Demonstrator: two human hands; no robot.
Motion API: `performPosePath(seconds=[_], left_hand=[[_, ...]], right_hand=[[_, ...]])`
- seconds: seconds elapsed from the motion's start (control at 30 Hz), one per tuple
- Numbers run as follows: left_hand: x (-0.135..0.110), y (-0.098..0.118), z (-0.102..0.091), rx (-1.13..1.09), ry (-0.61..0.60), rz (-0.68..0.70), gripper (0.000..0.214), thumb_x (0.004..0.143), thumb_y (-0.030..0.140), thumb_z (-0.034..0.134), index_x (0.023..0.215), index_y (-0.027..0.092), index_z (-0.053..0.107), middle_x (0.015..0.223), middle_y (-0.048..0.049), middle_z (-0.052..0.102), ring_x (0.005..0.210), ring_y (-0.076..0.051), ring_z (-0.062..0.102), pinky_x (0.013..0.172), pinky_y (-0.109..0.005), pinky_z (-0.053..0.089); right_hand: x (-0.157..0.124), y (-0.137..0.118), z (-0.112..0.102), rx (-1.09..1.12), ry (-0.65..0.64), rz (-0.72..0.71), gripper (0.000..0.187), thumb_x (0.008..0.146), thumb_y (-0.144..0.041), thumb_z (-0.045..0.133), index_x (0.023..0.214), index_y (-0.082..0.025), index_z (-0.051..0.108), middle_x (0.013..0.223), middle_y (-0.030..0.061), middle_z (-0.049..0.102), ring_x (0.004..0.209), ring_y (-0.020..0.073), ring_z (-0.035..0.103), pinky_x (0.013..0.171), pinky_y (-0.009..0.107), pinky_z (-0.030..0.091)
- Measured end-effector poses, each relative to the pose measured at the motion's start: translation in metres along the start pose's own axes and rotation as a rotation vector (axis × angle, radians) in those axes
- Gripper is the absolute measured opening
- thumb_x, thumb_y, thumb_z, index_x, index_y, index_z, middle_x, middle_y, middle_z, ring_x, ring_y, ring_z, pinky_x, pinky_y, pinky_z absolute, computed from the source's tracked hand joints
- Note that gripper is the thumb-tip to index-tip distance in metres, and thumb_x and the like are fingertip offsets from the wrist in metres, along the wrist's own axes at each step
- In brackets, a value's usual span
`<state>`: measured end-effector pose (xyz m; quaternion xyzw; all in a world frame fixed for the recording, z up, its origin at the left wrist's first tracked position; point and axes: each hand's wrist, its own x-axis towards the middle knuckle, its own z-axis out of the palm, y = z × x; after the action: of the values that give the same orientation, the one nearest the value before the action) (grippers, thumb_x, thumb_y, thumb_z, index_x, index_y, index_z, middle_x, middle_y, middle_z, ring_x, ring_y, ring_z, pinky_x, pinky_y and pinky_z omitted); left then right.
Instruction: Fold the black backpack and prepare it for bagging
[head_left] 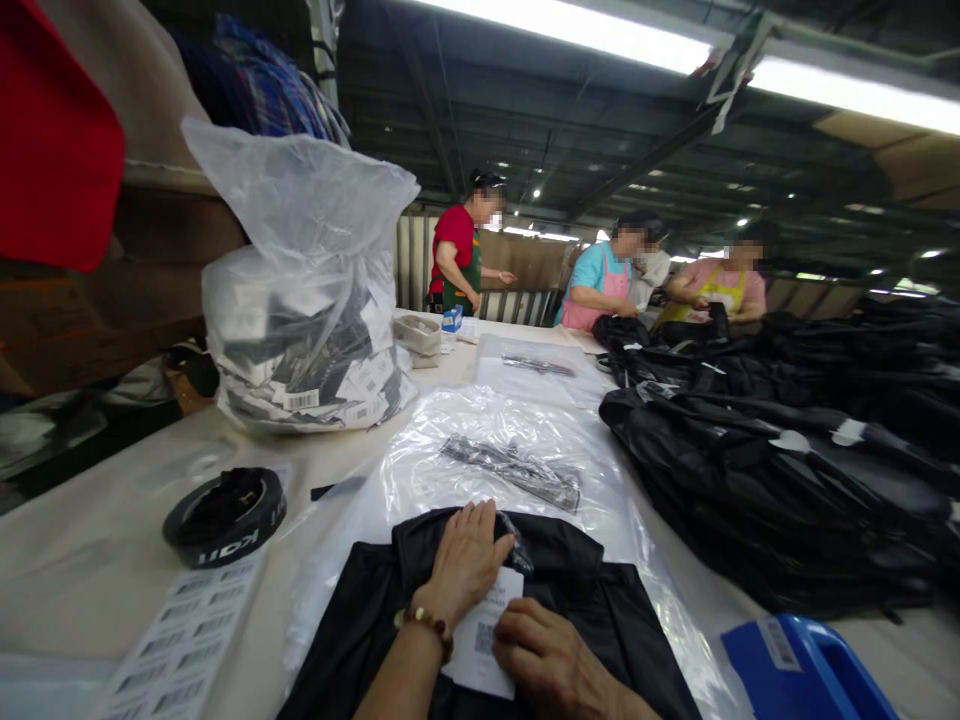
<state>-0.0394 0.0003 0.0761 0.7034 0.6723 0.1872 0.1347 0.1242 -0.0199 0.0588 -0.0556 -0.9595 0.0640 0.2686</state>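
As left hand (471, 555) lies flat, right hand (551, 655) touching tag (480, 660), black garment (364, 620) beneath

We observe glare at long white ceiling tubes (589, 30) and wrinkled clear plastic sheeting (420, 435); the flat cream bench (326, 455) blurs toward its left edge.

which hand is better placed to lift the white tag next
Probably the right hand: its curled fingers are already at the white tag's right edge. The left hand lies flatter, farther up the black garment, so it seems better suited to steadying.
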Motion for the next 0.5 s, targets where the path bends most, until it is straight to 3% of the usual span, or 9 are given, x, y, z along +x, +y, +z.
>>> performPosePath(seconds=[0.13, 0.23, 0.37, 0.5], left_hand=[[0.017, 0.01, -0.01, 0.142, -0.015, 0.034, 0.046, 0.092, 0.042, 0.039, 0.113, 0.006, 0.057, 0.112, -0.0192, 0.062, 0.11, -0.035, 0.053, 0.095, -0.052, 0.036], [0.031, 0.013, -0.008, 0.194, -0.018, 0.056, 0.046, 0.09, 0.05, 0.04, 0.093, 0.011, 0.063, 0.098, -0.0154, 0.066, 0.102, -0.033, 0.056, 0.093, -0.048, 0.036], [0.043, 0.006, 0.007, 0.213, -0.032, 0.02, 0.037, 0.088, 0.05, 0.045, 0.091, 0.016, 0.061, 0.093, -0.0096, 0.066, 0.096, -0.026, 0.059, 0.084, -0.037, 0.041], [0.045, -0.001, 0.019, 0.225, -0.05, 0.005, 0.035, 0.088, 0.049, 0.045, 0.094, 0.017, 0.059, 0.09, -0.0078, 0.066, 0.091, -0.026, 0.06, 0.08, -0.036, 0.042]], right_hand=[[-0.003, 0.0, 0.005, -0.035, 0.05, -0.014, 0.025, 0.095, -0.021, 0.032, 0.086, -0.017, 0.055, 0.081, 0.0054, 0.058, 0.076, 0.0141, 0.051, 0.064, 0.024, 0.045], [-0.008, 0.002, 0.011, -0.086, 0.066, -0.032, 0.024, 0.095, -0.024, 0.035, 0.08, -0.018, 0.054, 0.081, 0.0043, 0.058, 0.073, 0.0131, 0.049, 0.059, 0.023, 0.042], [-0.015, 0.007, 0.02, -0.098, 0.005, -0.022, 0.022, 0.093, -0.03, 0.043, 0.076, -0.019, 0.052, 0.082, 0.0015, 0.059, 0.071, 0.012, 0.048, 0.059, 0.022, 0.042], [-0.017, 0.009, 0.022, -0.087, -0.118, 0.031, 0.017, 0.091, -0.033, 0.048, 0.082, -0.021, 0.053, 0.089, 0.0003, 0.06, 0.081, 0.0112, 0.052, 0.07, 0.021, 0.044]])
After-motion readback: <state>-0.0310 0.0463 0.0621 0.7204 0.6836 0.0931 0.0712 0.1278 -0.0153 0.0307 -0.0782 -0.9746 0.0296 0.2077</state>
